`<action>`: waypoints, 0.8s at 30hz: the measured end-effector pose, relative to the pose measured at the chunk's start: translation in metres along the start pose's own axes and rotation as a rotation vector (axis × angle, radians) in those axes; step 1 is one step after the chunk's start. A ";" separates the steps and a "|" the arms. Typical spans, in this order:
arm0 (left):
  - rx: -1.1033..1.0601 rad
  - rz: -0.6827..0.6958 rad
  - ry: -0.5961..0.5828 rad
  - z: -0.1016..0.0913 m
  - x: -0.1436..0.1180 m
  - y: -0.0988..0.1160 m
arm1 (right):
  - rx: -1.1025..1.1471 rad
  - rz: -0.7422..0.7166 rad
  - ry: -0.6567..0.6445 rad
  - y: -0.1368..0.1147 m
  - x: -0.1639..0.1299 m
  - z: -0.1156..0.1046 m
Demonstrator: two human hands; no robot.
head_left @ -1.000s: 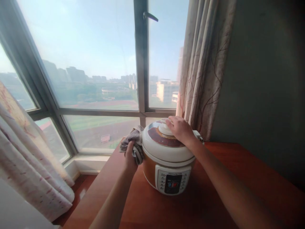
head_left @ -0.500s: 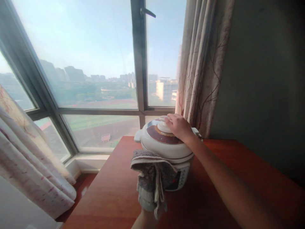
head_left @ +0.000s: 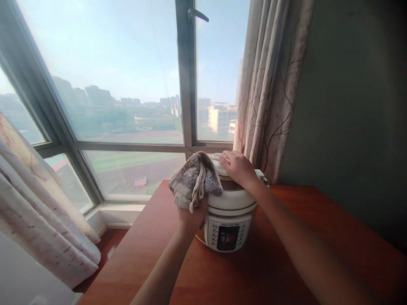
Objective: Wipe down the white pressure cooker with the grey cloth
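Note:
A white electric pressure cooker [head_left: 233,202] with a dark control panel stands on the reddish-brown wooden table [head_left: 203,279]. My right hand [head_left: 238,167] rests over the knob on its lid, fingers curled round it. A bunched grey cloth [head_left: 197,176] with pale edges is gripped in my left hand [head_left: 192,214]. That cloth lies against the left side of the lid and hides the cooker's left handle.
A large window [head_left: 127,84] rises behind the table. One patterned curtain [head_left: 267,84] hangs at the right beside a dark wall [head_left: 343,106], another curtain [head_left: 38,237] at the left. A low sill [head_left: 124,207] runs under the glass.
My left hand has lifted the cloth from the cooker's front up to the left of the lid, uncovering the control panel. My right hand has stayed on the knob.

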State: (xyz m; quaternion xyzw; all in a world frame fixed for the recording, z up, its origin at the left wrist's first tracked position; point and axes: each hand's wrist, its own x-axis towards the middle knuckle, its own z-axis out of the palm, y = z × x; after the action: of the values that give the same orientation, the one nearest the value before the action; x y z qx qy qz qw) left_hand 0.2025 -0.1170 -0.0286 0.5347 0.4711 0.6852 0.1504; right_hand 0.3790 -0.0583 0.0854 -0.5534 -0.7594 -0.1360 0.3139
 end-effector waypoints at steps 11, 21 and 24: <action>-0.145 -0.088 0.262 0.002 -0.019 -0.018 | 0.019 0.026 0.009 -0.002 -0.001 0.000; -0.172 -0.766 0.169 -0.007 -0.056 -0.057 | 0.017 0.020 0.024 -0.002 -0.001 0.000; -0.132 -0.623 0.125 -0.007 -0.083 -0.061 | 0.018 0.022 0.023 -0.003 -0.001 -0.001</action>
State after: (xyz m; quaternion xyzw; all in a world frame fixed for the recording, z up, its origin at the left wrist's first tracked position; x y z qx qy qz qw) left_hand 0.2101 -0.1480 -0.1261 0.3108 0.5751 0.6667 0.3580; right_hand 0.3771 -0.0605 0.0854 -0.5572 -0.7508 -0.1321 0.3292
